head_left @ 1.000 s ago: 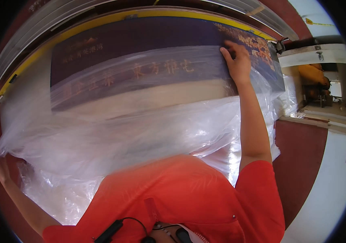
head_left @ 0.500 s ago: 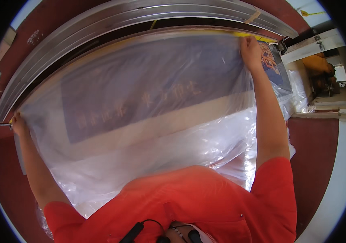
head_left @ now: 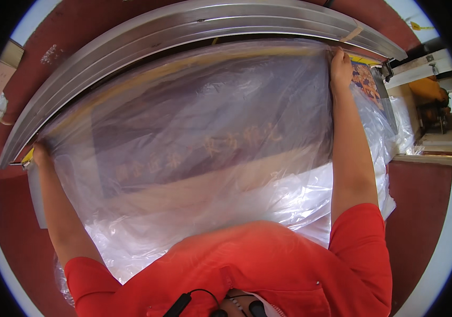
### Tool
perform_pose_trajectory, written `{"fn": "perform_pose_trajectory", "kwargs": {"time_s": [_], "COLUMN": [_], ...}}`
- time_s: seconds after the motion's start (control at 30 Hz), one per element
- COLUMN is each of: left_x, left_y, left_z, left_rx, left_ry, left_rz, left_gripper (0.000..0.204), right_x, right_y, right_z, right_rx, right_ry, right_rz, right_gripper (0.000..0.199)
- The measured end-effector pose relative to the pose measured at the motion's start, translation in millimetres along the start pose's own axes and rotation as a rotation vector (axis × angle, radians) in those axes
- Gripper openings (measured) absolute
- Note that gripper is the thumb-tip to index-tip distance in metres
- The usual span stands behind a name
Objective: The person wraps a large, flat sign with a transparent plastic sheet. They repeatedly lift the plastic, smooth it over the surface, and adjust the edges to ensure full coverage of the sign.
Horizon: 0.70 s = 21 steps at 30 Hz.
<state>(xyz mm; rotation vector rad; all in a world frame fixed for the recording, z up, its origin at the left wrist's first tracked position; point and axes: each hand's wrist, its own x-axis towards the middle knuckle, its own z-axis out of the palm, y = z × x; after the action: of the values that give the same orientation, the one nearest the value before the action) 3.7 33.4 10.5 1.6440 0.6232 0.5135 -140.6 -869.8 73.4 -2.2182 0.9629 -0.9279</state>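
A wide, clear plastic sheet [head_left: 226,100] is stretched between my two hands over a dark printed panel [head_left: 146,142] with orange lettering. My left hand [head_left: 41,153] is closed at the sheet's far left corner, beside the end of a long silver metal beam [head_left: 210,24]. At the far right, my right hand [head_left: 341,71] pinches the sheet's edge with thumb and fingers, just short of the beam. Under the sheet, a yellow strip [head_left: 268,53] runs along the far edge. Loose, shiny folds of plastic gather near my body.
The beam arches across the far side, with a bracket [head_left: 387,70] at its right end. Right of my right hand, a patterned orange-and-blue piece [head_left: 366,82] shows uncovered. Dark red floor [head_left: 416,211] lies to the right, beside a white-framed opening [head_left: 427,63].
The sheet's far edge has moved farther away and covers more of the yellow strip. Both hands still grip it. The whole view has shifted slightly.
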Motion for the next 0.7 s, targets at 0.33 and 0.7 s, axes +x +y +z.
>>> {"fn": "perform_pose_trajectory", "kwargs": {"time_s": [0.33, 0.7], "left_x": [-55, -6], "left_y": [31, 62], "left_z": [36, -116], "left_rx": [-0.018, 1.248], "left_ry": [-0.073, -0.005], "left_rz": [-0.140, 0.292], "left_gripper": [0.035, 0.022], "right_x": [11, -103], "right_y": [10, -90], "right_z": [-11, -33], "right_rx": [0.085, 0.456], "right_ry": [-0.238, -0.899], "right_rz": [0.032, -0.033], "right_gripper": [0.053, 0.026]}}
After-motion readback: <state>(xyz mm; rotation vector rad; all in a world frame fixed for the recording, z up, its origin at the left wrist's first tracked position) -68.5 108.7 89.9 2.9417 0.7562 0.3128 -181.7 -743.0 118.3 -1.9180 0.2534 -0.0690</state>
